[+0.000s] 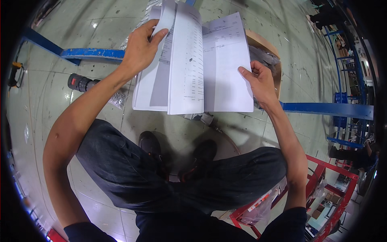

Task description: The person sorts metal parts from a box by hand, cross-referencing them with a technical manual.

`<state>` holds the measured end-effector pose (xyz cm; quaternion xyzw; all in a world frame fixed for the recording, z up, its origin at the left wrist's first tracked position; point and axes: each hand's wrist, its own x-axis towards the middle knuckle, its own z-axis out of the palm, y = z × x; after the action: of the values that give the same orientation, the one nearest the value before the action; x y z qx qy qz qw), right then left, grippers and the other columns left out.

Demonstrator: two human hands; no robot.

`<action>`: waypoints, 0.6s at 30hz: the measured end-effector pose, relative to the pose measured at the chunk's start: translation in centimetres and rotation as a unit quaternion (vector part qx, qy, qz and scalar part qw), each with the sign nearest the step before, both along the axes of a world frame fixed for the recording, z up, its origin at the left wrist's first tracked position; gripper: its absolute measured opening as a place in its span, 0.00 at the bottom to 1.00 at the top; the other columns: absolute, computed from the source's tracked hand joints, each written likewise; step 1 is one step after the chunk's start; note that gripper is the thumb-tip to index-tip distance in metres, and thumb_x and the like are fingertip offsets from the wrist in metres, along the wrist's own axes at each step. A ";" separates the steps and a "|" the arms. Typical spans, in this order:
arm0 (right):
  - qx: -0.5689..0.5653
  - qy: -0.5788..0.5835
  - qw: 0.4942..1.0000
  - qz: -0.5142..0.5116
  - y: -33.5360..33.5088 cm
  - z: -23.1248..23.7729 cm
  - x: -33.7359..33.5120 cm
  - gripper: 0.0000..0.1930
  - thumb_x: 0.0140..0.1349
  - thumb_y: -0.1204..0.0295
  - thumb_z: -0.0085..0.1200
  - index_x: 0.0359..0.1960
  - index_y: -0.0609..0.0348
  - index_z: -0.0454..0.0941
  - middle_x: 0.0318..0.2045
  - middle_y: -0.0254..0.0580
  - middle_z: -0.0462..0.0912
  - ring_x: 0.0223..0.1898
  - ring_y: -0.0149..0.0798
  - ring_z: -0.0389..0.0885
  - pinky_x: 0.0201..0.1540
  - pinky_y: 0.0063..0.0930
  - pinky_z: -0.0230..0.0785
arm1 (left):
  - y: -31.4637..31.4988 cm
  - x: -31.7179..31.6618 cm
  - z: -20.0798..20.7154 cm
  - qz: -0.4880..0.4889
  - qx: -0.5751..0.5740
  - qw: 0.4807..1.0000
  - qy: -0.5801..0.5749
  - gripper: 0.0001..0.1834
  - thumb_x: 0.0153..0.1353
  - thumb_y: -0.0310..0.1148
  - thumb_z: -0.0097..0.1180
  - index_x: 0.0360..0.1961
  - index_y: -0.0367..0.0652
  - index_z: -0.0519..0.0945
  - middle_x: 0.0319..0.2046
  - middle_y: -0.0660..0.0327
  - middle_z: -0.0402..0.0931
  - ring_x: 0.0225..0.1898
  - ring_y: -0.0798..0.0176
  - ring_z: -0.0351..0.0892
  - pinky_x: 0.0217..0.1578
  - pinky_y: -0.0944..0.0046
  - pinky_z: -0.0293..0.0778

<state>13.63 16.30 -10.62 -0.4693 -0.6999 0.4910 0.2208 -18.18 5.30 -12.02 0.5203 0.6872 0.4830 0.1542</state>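
Note:
A thick booklet of white printed sheets (187, 68) lies spread between my hands, above my knees. My left hand (142, 46) pinches the upper left pages between thumb and fingers; several of them stand up, partly turned. On the other side my right hand (260, 80) grips the right edge, thumb on top of the page and fingers curled behind it. Tables and lines of print cover the left pages, while the right page is mostly blank below its top lines. Under the booklet's lower edge a grey metal tool (205, 118) with a hose shows in part.
Blue metal bars (92, 53) cross the floor on both sides. A black cylindrical tool (82, 82) lies at left beside a clear plastic bag (117, 99). Behind the booklet is a cardboard box (264, 42). A red metal frame (330, 169) stands at lower right, blue shelving (340, 76) farther off.

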 end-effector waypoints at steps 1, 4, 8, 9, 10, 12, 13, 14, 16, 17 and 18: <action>-0.003 0.003 1.000 -0.003 0.0 0.0 0.0 0.08 0.64 0.73 0.61 0.38 0.67 0.79 0.29 0.34 0.82 0.29 0.21 0.73 0.33 0.20 0.67 | -0.2 0.2 0.4 0.008 -0.021 1.000 -0.009 0.13 0.67 0.34 0.57 0.46 0.35 0.83 0.31 0.50 0.83 0.25 0.56 0.77 0.34 0.60 0.73; 0.000 0.009 1.000 0.006 -0.1 0.0 -0.1 0.09 0.64 0.72 0.61 0.38 0.67 0.79 0.28 0.34 0.81 0.28 0.21 0.73 0.31 0.20 0.66 | -0.3 0.2 0.2 0.010 -0.030 0.999 -0.027 0.14 0.68 0.34 0.54 0.47 0.36 0.83 0.26 0.51 0.81 0.24 0.59 0.74 0.32 0.62 0.72; -0.007 0.019 1.000 0.005 -0.5 0.5 -0.6 0.08 0.64 0.72 0.61 0.38 0.67 0.79 0.27 0.33 0.81 0.27 0.20 0.72 0.30 0.20 0.65 | -0.1 -0.6 -0.2 -0.028 -0.105 0.994 -0.031 0.16 0.68 0.37 0.53 0.47 0.35 0.83 0.22 0.56 0.76 0.26 0.65 0.72 0.33 0.66 0.71; 0.002 0.012 1.000 0.010 -0.5 0.5 -0.7 0.08 0.64 0.72 0.61 0.38 0.67 0.79 0.27 0.33 0.81 0.27 0.20 0.72 0.29 0.20 0.65 | -0.1 -0.4 -0.2 -0.028 -0.104 0.994 -0.031 0.16 0.68 0.37 0.53 0.47 0.35 0.83 0.22 0.56 0.76 0.26 0.65 0.72 0.33 0.66 0.71; 0.012 0.005 1.000 0.015 -0.5 0.6 -0.8 0.08 0.64 0.72 0.60 0.38 0.66 0.78 0.26 0.33 0.81 0.26 0.20 0.72 0.29 0.20 0.64 | 0.0 -0.2 -0.2 -0.024 -0.109 0.991 -0.074 0.18 0.67 0.39 0.54 0.47 0.35 0.84 0.23 0.59 0.75 0.28 0.67 0.73 0.35 0.67 0.70; 0.012 0.019 1.000 0.016 -1.1 1.2 -1.4 0.08 0.64 0.72 0.60 0.38 0.67 0.78 0.26 0.32 0.80 0.26 0.20 0.72 0.29 0.20 0.64 | 0.2 0.2 0.1 -0.020 -0.114 0.986 -0.117 0.20 0.66 0.42 0.56 0.47 0.34 0.84 0.24 0.62 0.75 0.30 0.68 0.73 0.37 0.68 0.70; 0.012 0.033 0.999 0.017 -1.4 1.5 -1.8 0.08 0.64 0.72 0.60 0.37 0.67 0.78 0.25 0.32 0.80 0.25 0.20 0.71 0.28 0.20 0.64 | 0.3 0.5 0.6 -0.022 -0.157 0.974 -0.165 0.23 0.65 0.45 0.58 0.47 0.34 0.84 0.28 0.61 0.76 0.33 0.68 0.74 0.39 0.67 0.70; 0.011 0.033 0.999 0.017 -1.6 1.8 -2.1 0.08 0.64 0.72 0.60 0.37 0.67 0.78 0.25 0.32 0.80 0.25 0.20 0.71 0.28 0.20 0.64 | 0.3 0.9 0.9 -0.023 -0.199 0.957 -0.212 0.25 0.63 0.48 0.60 0.47 0.33 0.84 0.31 0.61 0.78 0.35 0.68 0.74 0.41 0.66 0.70; 0.025 0.021 0.999 0.030 -2.2 2.5 -2.8 0.09 0.64 0.72 0.61 0.36 0.67 0.78 0.23 0.32 0.79 0.25 0.20 0.71 0.28 0.21 0.64 | 0.2 1.4 0.5 -0.046 -0.196 0.953 -0.226 0.26 0.62 0.49 0.61 0.46 0.32 0.84 0.33 0.60 0.79 0.36 0.68 0.75 0.43 0.66 0.71; 0.025 0.021 0.999 0.031 -2.4 2.8 -3.2 0.09 0.64 0.72 0.61 0.36 0.67 0.78 0.23 0.32 0.79 0.25 0.20 0.71 0.28 0.21 0.64 | 0.2 1.6 0.4 -0.069 -0.194 0.949 -0.240 0.27 0.62 0.49 0.63 0.46 0.31 0.84 0.35 0.60 0.80 0.37 0.67 0.76 0.44 0.65 0.71; 0.035 0.003 0.998 0.043 -2.7 3.2 -3.5 0.09 0.63 0.72 0.61 0.36 0.67 0.78 0.22 0.32 0.79 0.25 0.21 0.71 0.28 0.21 0.64 | 0.3 1.7 0.6 -0.069 -0.194 0.949 -0.240 0.27 0.62 0.49 0.63 0.46 0.31 0.84 0.35 0.60 0.80 0.37 0.67 0.76 0.44 0.65 0.71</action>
<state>10.15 13.65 -7.43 -0.4292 -0.7358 0.4764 0.2177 -16.45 5.63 -11.47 0.3951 0.6729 0.4392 0.4452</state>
